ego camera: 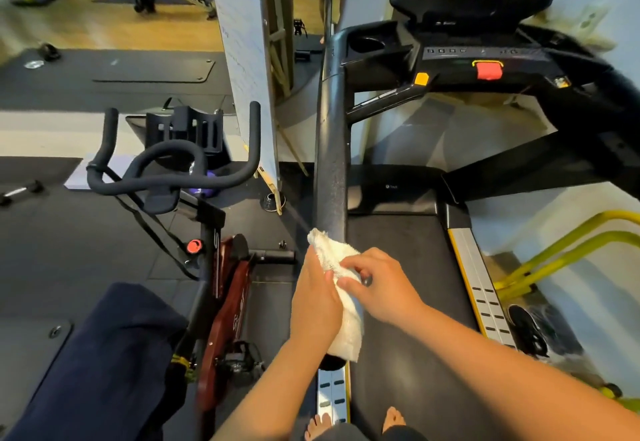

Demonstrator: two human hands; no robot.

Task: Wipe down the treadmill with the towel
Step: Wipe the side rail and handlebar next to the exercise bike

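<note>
Hands: left hand (316, 302) presses flat on the towel (341, 260); right hand (384, 288) pinches it.
Risk: slack pinch, and we drop it off the handrail (330, 163) end.

2 bare forearms enter from below and converge ahead of the body. Left hand (317, 298): back turned outward, fingers extended forward, pressed flat along the left side of the towel (349, 333). Right hand (384, 288): just right of the left hand, knuckles up, fingers curled, pinching the towel's upper fold.
</note>
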